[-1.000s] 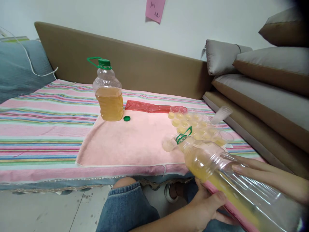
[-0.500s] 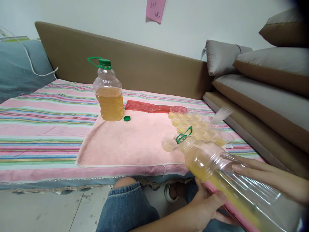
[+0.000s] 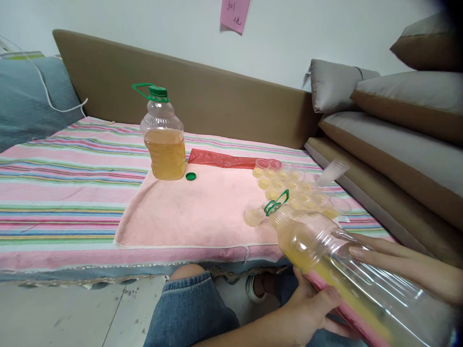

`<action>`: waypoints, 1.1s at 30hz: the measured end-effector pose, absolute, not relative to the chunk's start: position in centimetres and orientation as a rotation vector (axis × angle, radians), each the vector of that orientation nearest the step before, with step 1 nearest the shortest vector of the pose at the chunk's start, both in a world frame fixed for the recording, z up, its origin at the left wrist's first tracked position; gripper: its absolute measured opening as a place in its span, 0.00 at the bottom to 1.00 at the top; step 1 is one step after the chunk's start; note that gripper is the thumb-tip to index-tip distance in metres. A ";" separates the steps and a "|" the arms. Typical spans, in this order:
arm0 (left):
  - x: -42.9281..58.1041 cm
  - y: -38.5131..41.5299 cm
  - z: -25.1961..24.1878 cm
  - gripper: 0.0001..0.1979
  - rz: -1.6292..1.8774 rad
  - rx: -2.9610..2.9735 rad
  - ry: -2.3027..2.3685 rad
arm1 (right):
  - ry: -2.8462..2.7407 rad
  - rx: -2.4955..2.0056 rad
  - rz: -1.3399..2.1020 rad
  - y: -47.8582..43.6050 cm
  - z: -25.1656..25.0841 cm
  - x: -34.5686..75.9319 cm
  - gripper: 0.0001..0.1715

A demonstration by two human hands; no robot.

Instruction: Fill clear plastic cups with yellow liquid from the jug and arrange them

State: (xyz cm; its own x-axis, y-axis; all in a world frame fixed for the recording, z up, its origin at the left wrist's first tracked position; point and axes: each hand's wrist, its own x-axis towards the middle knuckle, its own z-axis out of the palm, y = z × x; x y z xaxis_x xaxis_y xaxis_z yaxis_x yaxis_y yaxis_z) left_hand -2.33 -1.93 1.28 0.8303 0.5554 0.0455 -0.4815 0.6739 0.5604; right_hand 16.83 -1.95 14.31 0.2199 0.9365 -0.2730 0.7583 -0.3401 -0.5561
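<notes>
A large clear plastic bottle [image 3: 325, 241] of yellow liquid lies tilted, its uncapped neck with a green ring handle pointing left and down. Its mouth is at a small clear plastic cup [image 3: 253, 215] on the pink towel [image 3: 181, 212]. My left hand [image 3: 307, 308] grips the bottle from below, on its pink label. My right hand [image 3: 401, 262] is wrapped round the far, upper side, its fingers partly hidden behind the bottle. Behind the neck stand several clear cups [image 3: 278, 185] holding yellow liquid. A green cap [image 3: 191, 176] rests on the towel.
A second, capped bottle [image 3: 164, 149] of amber liquid stands upright at the back left. Red plastic film [image 3: 224, 158] lies along the towel's far edge. A stack of nested cups [image 3: 333, 172] leans at the right, beside piled cushions [image 3: 401, 144]. A brown headboard [image 3: 198, 91] closes off the back.
The view has shifted very slightly. Both hands still hold the tilted bottle in nearly the same place, with its mouth at the same cup.
</notes>
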 end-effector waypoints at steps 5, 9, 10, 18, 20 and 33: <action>-2.2 -1.8 1.3 0.50 0.584 0.578 0.118 | -1.648 -2.174 0.756 -2.1 13.8 17.6 0.35; -2.3 -1.9 1.4 0.51 0.584 0.580 0.128 | -1.663 -2.175 0.767 -2.2 13.4 18.1 0.36; -2.4 -1.9 1.5 0.51 0.583 0.585 0.129 | -1.665 -2.171 0.774 -2.2 13.3 18.2 0.36; -2.5 -1.9 1.5 0.49 0.590 0.599 0.153 | -1.674 -2.200 0.771 -2.0 13.1 18.2 0.31; -2.5 -1.9 1.5 0.49 0.593 0.602 0.151 | -1.684 -2.206 0.787 -1.9 13.2 18.1 0.26; -3.5 -0.8 2.4 0.53 0.627 0.692 0.270 | -1.431 -2.175 0.870 -1.5 12.7 17.8 0.30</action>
